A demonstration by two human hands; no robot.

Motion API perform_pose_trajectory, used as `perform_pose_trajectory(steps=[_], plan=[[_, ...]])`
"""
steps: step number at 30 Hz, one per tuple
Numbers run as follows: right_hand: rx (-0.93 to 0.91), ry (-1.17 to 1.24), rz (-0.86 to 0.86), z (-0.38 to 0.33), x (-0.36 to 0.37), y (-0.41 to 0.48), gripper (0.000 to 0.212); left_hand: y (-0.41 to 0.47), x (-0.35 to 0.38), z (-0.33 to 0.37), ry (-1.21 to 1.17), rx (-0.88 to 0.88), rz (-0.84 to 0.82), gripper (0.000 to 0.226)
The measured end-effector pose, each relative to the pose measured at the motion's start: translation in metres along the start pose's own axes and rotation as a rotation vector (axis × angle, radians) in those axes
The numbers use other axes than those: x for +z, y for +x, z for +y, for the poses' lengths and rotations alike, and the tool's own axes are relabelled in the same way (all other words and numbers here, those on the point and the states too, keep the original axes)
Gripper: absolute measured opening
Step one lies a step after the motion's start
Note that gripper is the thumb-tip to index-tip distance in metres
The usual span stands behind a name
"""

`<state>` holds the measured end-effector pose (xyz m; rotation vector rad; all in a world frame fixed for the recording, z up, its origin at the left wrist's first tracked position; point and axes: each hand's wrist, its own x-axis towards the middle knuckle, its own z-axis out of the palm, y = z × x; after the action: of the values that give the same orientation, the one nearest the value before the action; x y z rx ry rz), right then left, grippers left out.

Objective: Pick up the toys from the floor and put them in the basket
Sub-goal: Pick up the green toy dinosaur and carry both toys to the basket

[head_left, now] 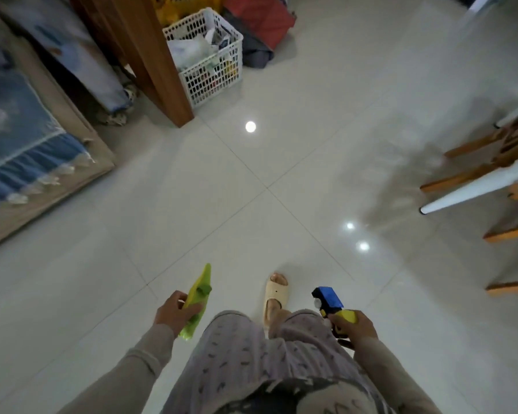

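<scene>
- The left hand (174, 313) is clamped on a green toy (197, 303), its long axis pointing up and forward (tip away from the body).
- The right hand (358, 328) grips a blue-and-yellow toy train (332, 306), blue nose forward.
- Open tiled floor (266, 186) lies ahead.
- The white basket (204, 55) stands far off, beside a wooden post (159, 70).

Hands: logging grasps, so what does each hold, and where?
Left hand grips the flat green plastic toy mid-length; right hand clasps the blue-and-yellow toy train at its yellow rear.
</scene>
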<state>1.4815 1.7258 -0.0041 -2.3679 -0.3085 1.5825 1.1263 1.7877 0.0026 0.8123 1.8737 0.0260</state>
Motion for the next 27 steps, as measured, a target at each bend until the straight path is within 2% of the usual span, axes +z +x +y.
perform_pose_trajectory(steps=[3, 7, 9, 12, 14, 17, 20, 23, 27], plan=[[-0.130, -0.095, -0.041, -0.069, -0.022, 0.025, 0.009, 0.005, 0.008, 0.006, -0.044, -0.096, 0.045, 0.029], [-0.234, -0.177, -0.052, -0.148, -0.039, 0.047, 0.013, 0.007, 0.012, 0.029, -0.100, -0.136, 0.072, 0.065], [-0.261, -0.158, -0.062, -0.181, -0.042, 0.055, 0.002, 0.016, 0.011, 0.041, -0.108, -0.135, 0.087, 0.083], [-0.277, -0.138, -0.073, -0.227, -0.039, 0.069, 0.020, 0.039, 0.005, 0.068, -0.137, -0.161, 0.123, 0.091], [-0.266, -0.130, -0.075, -0.256, -0.035, 0.082, 0.020, 0.059, -0.002, 0.094, -0.146, -0.165, 0.125, 0.081], [-0.233, -0.088, -0.047, -0.296, -0.032, 0.104, 0.020, 0.098, -0.019, 0.145, -0.101, -0.144, 0.098, 0.054], [-0.159, -0.027, -0.029, -0.333, -0.033, 0.121, 0.017, 0.137, -0.043, 0.207, -0.074, -0.099, 0.084, 0.047], [-0.099, -0.039, -0.004, -0.365, -0.036, 0.136, 0.016, 0.173, -0.066, 0.269, -0.073, -0.045, 0.081, 0.027], [-0.040, 0.011, 0.007, -0.409, -0.044, 0.153, 0.012, 0.211, -0.098, 0.353, -0.019, 0.037, 0.025, 0.025]])
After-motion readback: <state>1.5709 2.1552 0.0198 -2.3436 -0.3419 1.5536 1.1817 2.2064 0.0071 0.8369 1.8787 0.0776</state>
